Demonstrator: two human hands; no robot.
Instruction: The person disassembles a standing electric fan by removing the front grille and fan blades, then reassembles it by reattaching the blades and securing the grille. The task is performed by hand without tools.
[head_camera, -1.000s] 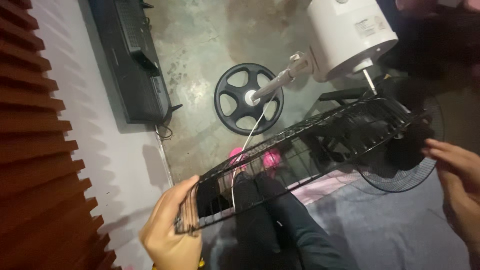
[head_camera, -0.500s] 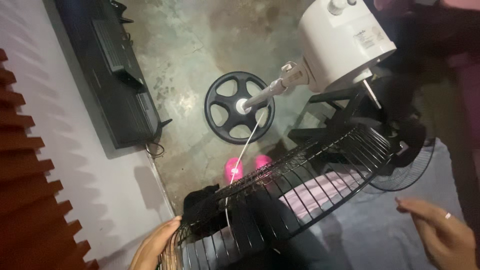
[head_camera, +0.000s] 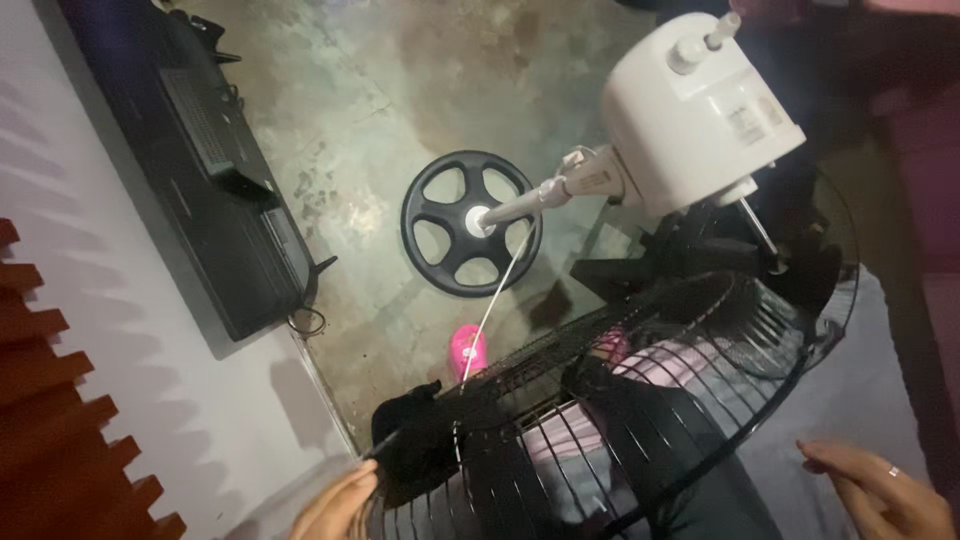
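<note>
A round black wire fan guard lies tilted across my lap. My left hand grips its near left rim at the bottom edge of the view. My right hand, with a ring on one finger, hovers open just off the guard's right rim and touches nothing. Above the guard leans a white fan motor housing on its pole, standing on a round black spoked base. A white cord hangs from the pole.
A long black device lies along the white wall on the stained concrete floor. A pink slipper shows below the base. Reddish slats fill the lower left corner.
The view tilted down and right. The guard sank lower toward my lap and lies flatter. My right hand came off its right rim and dropped; my left hand slid toward the bottom edge.
</note>
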